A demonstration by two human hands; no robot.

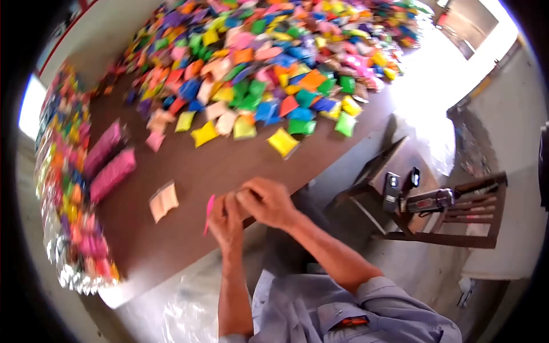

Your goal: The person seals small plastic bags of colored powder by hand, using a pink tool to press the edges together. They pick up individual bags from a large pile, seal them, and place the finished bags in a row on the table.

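My left hand is closed near the table's front edge, with a thin pink item showing at its left side. Close against it, my right hand has its fingers bent and pressed together; what they hold, if anything, is hidden. A peach packet lies on the brown table to the left of both hands. Beyond them, a yellow packet rests at the near side of a large pile of colourful packets.
Two long magenta packs lie at the left, beside a row of bagged colourful packets. On the right stands a small wooden table holding a phone and other dark devices, with a wooden chair nearby.
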